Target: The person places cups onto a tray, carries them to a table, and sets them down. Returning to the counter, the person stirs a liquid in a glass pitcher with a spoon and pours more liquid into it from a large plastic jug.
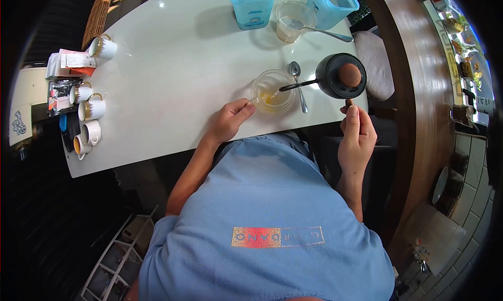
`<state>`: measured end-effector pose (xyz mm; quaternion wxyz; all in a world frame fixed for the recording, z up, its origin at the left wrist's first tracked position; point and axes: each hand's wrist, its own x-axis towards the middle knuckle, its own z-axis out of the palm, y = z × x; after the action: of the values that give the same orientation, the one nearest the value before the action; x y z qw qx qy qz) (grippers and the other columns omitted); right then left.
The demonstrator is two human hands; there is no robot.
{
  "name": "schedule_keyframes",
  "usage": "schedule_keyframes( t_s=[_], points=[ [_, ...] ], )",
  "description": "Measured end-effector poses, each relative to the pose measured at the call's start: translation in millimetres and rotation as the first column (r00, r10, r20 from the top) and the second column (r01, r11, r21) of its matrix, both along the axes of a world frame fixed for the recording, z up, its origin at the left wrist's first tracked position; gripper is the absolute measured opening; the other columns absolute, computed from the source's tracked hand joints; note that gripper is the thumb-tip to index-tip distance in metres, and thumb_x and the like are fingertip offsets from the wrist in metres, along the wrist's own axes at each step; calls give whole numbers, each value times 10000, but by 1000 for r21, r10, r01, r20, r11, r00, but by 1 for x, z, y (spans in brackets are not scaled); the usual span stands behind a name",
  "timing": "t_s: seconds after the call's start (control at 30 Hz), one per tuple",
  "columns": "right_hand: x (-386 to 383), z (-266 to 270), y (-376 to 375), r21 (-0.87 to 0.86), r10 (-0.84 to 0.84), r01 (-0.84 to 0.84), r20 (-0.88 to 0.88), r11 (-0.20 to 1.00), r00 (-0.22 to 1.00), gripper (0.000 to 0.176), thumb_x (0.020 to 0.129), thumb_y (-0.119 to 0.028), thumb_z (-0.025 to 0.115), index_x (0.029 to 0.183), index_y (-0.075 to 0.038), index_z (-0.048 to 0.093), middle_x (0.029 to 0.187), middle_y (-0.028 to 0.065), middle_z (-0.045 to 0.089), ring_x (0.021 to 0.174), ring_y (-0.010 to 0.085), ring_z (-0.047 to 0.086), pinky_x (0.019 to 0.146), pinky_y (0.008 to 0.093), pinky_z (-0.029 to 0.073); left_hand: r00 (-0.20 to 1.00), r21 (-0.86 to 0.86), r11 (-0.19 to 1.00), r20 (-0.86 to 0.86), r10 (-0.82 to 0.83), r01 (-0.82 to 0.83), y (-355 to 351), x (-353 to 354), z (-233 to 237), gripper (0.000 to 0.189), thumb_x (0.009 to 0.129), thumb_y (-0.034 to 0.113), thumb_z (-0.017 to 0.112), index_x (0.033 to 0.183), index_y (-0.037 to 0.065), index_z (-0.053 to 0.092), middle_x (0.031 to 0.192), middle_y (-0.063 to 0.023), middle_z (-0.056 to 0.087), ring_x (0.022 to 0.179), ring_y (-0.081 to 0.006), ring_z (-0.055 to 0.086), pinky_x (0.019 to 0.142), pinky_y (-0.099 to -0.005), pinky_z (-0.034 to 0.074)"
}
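Note:
A small black gooseneck kettle (327,87) with a round brown lid knob is held over the table's right side. My right hand (358,136) is closed around its handle, the thumb on top. The kettle's thin spout reaches left over the rim of a clear glass cup (286,103), and a thin stream seems to fall from its tip. Something yellowish lies in the bottom of the cup. My left hand (231,120) pinches the cup's handle at its left side. A metal spoon (303,97) rests on the table just right of the cup.
The white table (173,81) holds a blue plastic container (252,12), another blue container (335,7) and a clear cup (287,33) with a spoon (332,35) at the back. Several mugs (92,110) and packets (68,64) line the left edge. A wooden beam (406,65) runs along the right.

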<state>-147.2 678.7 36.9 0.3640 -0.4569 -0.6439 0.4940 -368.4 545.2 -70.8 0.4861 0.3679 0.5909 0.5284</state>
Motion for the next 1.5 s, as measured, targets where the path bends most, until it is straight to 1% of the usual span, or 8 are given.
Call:
schedule_keyframes(
  t_s=[0.27, 0.4, 0.47, 0.77, 0.87, 1.2, 1.27, 1.5],
  points=[
    [1, 0, 4, 37, -28, 27, 24, 999, 999, 286, 954, -220, 515, 962, 48, 612, 648, -54, 444, 577, 9, 361, 509, 175, 272, 999, -60, 997, 24, -41, 43, -2, 1, 0, 294, 945, 276, 510, 825, 25, 604, 664, 75, 423, 633, -31, 350, 577, -211, 311],
    [3, 0, 5, 27, -29, 29, 26, 999, 999, 285, 953, -217, 516, 977, 50, 614, 654, -52, 453, 582, 8, 370, 516, 173, 283, 999, -42, 998, 8, -49, 49, 2, 2, 4, 301, 944, 280, 511, 833, 16, 606, 669, 66, 439, 638, -35, 364, 587, -216, 326],
    [3, 0, 6, 33, -36, 35, 34, 999, 999, 285, 953, -216, 517, 980, 51, 615, 655, -52, 453, 583, 8, 371, 518, 171, 285, 996, -108, 990, 5, -89, 89, 6, 2, 9, 267, 949, 236, 474, 771, 44, 528, 717, 59, 434, 690, -47, 364, 650, -204, 319],
    [4, 3, 7, 36, -30, 29, 31, 999, 999, 285, 954, -214, 516, 968, 54, 613, 652, -57, 440, 581, 5, 362, 516, 169, 277, 996, -7, 999, -84, -37, 37, 13, 3, 8, 279, 954, 230, 478, 739, 52, 481, 696, 60, 373, 677, -50, 334, 632, -219, 309],
    [4, 3, 7, 24, -21, 20, 13, 1000, 1000, 284, 955, -215, 514, 959, 52, 613, 649, -59, 435, 581, 4, 357, 511, 170, 268, 999, -16, 1000, -28, -20, 20, 10, 0, 11, 280, 955, 235, 479, 743, 53, 482, 695, 62, 370, 676, -48, 329, 630, -219, 307],
    [3, 0, 9, 41, -37, 36, 21, 999, 999, 286, 956, -218, 512, 935, 49, 611, 637, -60, 422, 567, 6, 344, 504, 178, 256, 995, -132, 986, -8, -99, 97, 8, 10, 9, 272, 952, 241, 491, 772, 41, 531, 719, 65, 418, 700, -39, 362, 645, -210, 324],
    [3, 0, 9, 45, -45, 44, 25, 998, 999, 286, 956, -218, 512, 933, 49, 611, 637, -60, 422, 567, 6, 345, 503, 178, 255, 996, -77, 993, -15, -92, 90, 4, 7, 7, 288, 936, 260, 528, 830, 4, 607, 656, 55, 447, 642, -46, 388, 592, -224, 345],
    [6, 3, 8, 38, -46, 44, 28, 998, 999, 286, 955, -216, 513, 933, 52, 610, 645, -56, 430, 578, 6, 352, 509, 176, 260, 1000, 5, 1000, 19, -11, 11, 4, 1, 9, 302, 943, 246, 523, 741, 25, 560, 644, 67, 402, 626, -38, 341, 569, -222, 312]
  ],
)
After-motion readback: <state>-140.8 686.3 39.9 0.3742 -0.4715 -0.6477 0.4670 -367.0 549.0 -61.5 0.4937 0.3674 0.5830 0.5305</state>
